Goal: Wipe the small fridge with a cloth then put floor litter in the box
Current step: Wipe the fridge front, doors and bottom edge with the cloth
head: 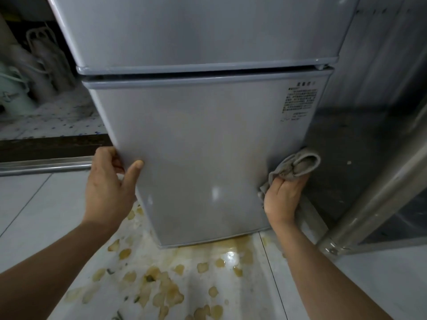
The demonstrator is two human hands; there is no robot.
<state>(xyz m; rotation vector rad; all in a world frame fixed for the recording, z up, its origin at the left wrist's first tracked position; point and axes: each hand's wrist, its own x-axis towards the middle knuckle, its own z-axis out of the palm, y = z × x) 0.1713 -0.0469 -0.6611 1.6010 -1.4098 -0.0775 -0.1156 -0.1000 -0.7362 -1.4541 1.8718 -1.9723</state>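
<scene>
1. The small fridge (203, 139) fills the middle of the view, grey and glossy, standing on the floor (41, 199) with two doors one above the other and a dark gap between them.
2. The lower door carries a printed label (300, 100) in its upper right corner; the text is too small to read.
3. The left hand (111, 183) grips the left edge of the lower door: the thumb lies flat on the door front and the fingers curl round behind the edge.
4. The right hand (283, 197) is at the right edge of the lower door, low down, closed round a bunched grey cloth (294, 167).
5. The cloth sticks up above the fingers and touches the fridge's right edge; a loose fold hangs down along the door side of the hand.
6. On the near floor, in front of and under the fridge, lie many pale yellow scraps of litter (161, 289) scattered in a wet, yellowish stain (235, 248) across the white tiles.
7. To the right a metal pole (374, 192) slants from the floor up toward the right edge, in front of a dark panel.
8. To the far left, beyond a metal sill (46, 166), stand pale containers (16, 93) on a speckled floor.
</scene>
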